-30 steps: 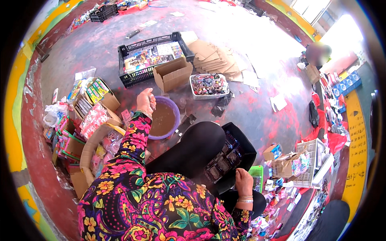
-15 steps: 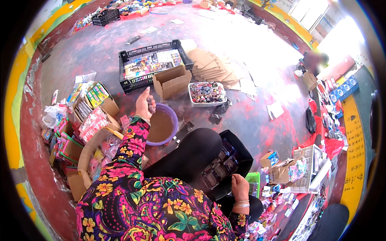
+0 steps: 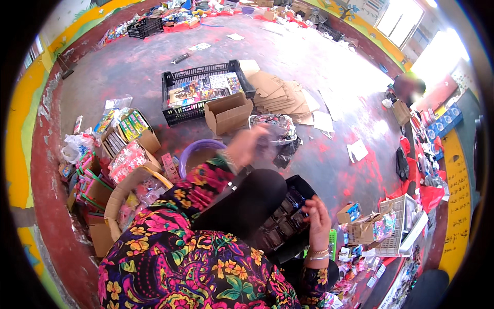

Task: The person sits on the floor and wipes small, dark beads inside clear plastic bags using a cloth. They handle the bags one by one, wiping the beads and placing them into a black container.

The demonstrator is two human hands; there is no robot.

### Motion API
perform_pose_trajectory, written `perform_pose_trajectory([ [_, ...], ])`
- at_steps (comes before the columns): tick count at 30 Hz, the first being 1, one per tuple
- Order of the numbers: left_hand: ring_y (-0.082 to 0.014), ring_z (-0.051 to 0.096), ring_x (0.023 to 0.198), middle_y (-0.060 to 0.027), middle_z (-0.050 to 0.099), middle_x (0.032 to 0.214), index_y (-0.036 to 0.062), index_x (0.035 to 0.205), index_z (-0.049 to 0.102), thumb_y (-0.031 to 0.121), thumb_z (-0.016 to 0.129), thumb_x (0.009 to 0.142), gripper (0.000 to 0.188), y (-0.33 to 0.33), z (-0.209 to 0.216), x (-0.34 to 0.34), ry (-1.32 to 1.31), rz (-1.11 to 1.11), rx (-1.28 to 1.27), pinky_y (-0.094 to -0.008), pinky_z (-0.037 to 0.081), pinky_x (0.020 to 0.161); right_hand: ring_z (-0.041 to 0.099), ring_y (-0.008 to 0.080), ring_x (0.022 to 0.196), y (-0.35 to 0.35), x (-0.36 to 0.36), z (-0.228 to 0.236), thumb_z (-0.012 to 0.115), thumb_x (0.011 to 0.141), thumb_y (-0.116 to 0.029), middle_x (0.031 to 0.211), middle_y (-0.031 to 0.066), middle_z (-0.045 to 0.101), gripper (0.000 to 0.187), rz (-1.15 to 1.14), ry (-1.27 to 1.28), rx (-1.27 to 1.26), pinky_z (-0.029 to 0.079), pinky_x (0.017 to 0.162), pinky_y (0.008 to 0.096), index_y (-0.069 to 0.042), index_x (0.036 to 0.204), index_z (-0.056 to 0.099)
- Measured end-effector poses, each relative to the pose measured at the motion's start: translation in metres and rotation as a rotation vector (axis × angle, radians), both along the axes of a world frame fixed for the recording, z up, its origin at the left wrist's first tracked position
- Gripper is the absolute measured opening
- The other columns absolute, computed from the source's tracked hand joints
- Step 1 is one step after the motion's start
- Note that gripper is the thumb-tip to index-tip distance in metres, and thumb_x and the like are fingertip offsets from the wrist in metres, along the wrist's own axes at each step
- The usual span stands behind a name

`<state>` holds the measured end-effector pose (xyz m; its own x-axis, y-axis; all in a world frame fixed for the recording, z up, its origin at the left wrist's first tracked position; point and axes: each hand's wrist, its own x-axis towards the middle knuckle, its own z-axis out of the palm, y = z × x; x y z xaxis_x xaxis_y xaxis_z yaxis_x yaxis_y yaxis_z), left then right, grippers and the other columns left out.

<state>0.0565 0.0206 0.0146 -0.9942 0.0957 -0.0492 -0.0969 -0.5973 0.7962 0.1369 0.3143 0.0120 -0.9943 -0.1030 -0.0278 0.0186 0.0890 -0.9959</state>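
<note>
My left hand (image 3: pixel 246 148) is smeared by motion, so its fingers cannot be read. It passes above the floor between the purple basin (image 3: pixel 188 150) of murky water and a white basket (image 3: pixel 289 139) of small mixed items. A dark blur shows at its fingertips; what it is cannot be made out. My right hand (image 3: pixel 319 220) is raised with fingers stretched and nothing visible in them. Beside it, at my knee, stands a black bin (image 3: pixel 307 186) holding several dark, clear-wrapped packs (image 3: pixel 284 219). My bent leg (image 3: pixel 247 201) hides part of the bin.
Ahead sit a black crate (image 3: pixel 170 114) of printed packages, an open carton (image 3: pixel 231 119) and flattened cardboard (image 3: pixel 280 95). Filled boxes (image 3: pixel 135 183) crowd my left. A green basket (image 3: pixel 332 243) and a white crate (image 3: pixel 391 242) stand at right. Another person (image 3: pixel 409 87) is at far right.
My left hand has swung right, from beside the basin toward the white basket. The right hand has risen and its curled fingers have straightened. The whole view has shifted slightly.
</note>
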Motion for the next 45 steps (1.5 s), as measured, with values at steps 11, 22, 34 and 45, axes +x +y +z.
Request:
perform_pose_trajectory([
  [11,-0.0350,0.052,0.106,-0.0238,0.056,0.112,-0.0019,0.116,0.054,0.023,0.056,0.073,0.049,0.204,-0.021,0.005,0.695,-0.435,-1.116,-0.0399,0.040,0.091,0.060,0.0164,0.086,0.093,-0.010,-0.047,0.044,0.097,-0.026,0.103,0.0078,0.060,0.031,-0.549,-0.136,-0.525,0.050,0.072,0.0283,-0.001,0.114,0.053],
  [22,-0.0133,0.059,0.070,-0.0068,0.066,0.077,-0.0005,0.085,0.066,0.020,0.068,0.075,0.023,0.223,-0.042,-0.013,0.634,-0.628,-0.631,-0.0293,0.048,0.064,0.059,0.0241,0.092,0.219,0.049,-0.096,0.051,0.092,-0.031,0.105,0.0077,0.060,0.037,-0.913,0.001,-0.789,0.049,0.082,0.0425,-0.005,0.118,0.051],
  [34,-0.0022,0.043,0.068,0.0059,0.051,0.072,0.0004,0.088,0.062,0.015,0.058,0.090,0.015,0.210,-0.019,-0.032,0.440,-0.126,-0.572,-0.0192,0.038,0.060,0.040,0.0110,0.043,0.163,0.035,-0.079,0.048,0.094,-0.032,0.056,0.0007,0.048,0.026,-1.027,-0.203,-0.751,0.035,0.041,0.0256,-0.009,0.084,0.056],
  [45,-0.0051,0.045,0.074,0.0017,0.049,0.080,0.0013,0.093,0.054,0.006,0.052,0.089,0.007,0.230,-0.020,-0.009,0.455,-0.463,-0.679,-0.0208,0.040,0.066,0.058,0.0131,0.094,0.055,0.034,-0.076,0.065,0.080,-0.013,0.107,0.0063,0.059,0.047,-0.396,-0.011,-0.232,0.046,0.076,0.0236,-0.007,0.122,0.047],
])
